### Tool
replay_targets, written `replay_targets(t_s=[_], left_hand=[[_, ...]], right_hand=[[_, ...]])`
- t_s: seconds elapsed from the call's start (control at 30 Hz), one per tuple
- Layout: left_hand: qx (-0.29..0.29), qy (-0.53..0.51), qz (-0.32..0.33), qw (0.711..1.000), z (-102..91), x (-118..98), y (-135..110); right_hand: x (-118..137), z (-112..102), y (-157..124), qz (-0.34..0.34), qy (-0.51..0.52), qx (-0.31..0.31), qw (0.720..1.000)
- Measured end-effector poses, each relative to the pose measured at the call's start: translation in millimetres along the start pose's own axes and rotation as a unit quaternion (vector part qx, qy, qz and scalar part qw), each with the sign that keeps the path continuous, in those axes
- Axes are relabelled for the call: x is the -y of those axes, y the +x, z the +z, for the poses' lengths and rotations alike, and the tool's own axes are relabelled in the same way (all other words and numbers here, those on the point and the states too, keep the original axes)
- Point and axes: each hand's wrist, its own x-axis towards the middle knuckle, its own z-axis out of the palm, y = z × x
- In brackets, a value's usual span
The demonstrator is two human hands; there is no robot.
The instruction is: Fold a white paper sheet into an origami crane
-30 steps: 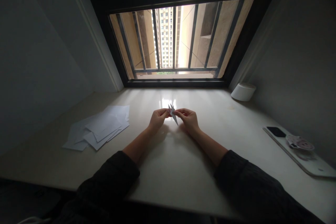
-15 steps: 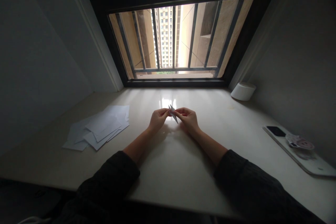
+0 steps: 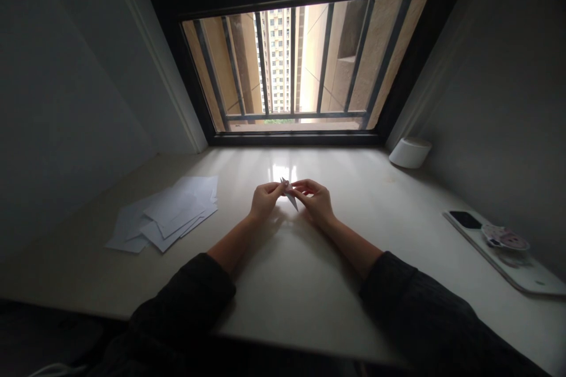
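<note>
Dim grey walls [image 3: 57,100] flank a barred window [image 3: 292,65] at the far edge of a pale bench [image 3: 292,283]. Over its middle, toward that edge, the fingers of the left hand [image 3: 264,199] grasp a small, sharp-pointed folded paper [image 3: 291,201]; those of the right hand [image 3: 317,200] touch its other side, whether pinching I cannot tell. Broad room lies between hands and near edge. White sheets [image 3: 174,212] overlap toward the left edge, a phone [image 3: 526,271] sits along the right, and a white container [image 3: 410,153] stands near the far right corner.
</note>
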Motion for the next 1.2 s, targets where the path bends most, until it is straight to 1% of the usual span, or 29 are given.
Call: replay_targets(t_s=[0.13,0.23,0.33,0.6,0.77,0.9,1.0,1.1,1.2], left_hand=[[-0.034,-0.02,-0.017,0.999,1.2,0.1,1.7],[-0.05,-0.025,-0.016,0.998,1.7,-0.7,1.7],[-0.054,-0.033,-0.005,0.998,2.6,-0.4,0.9],[-0.057,-0.049,0.005,0.997,4.1,2.4,0.3],[-0.05,-0.063,-0.001,0.997,5.2,0.8,0.1],[-0.048,-0.061,0.002,0.997,5.0,1.0,0.5],[-0.047,-0.053,0.015,0.997,4.2,0.8,0.5],[-0.046,-0.052,0.015,0.998,4.1,-0.1,-0.3],[-0.049,-0.06,0.005,0.997,4.9,-1.5,-1.3]], right_hand=[[-5.2,1.7,2.5,0.031,0.04,0.005,0.999],[-7.8,1.5,3.7,0.056,0.027,0.027,0.998],[-8.0,0.7,3.6,0.073,0.02,0.045,0.996],[-6.0,0.4,3.4,0.13,0.107,0.065,0.984],[-8.2,1.6,3.5,0.136,0.109,0.065,0.983],[-6.1,2.9,2.1,0.109,0.099,0.06,0.987],[-4.5,3.1,1.9,0.097,0.096,0.067,0.988],[-5.2,2.6,2.4,0.104,0.103,0.082,0.986],[-7.6,2.4,3.1,0.113,0.121,0.084,0.983]])
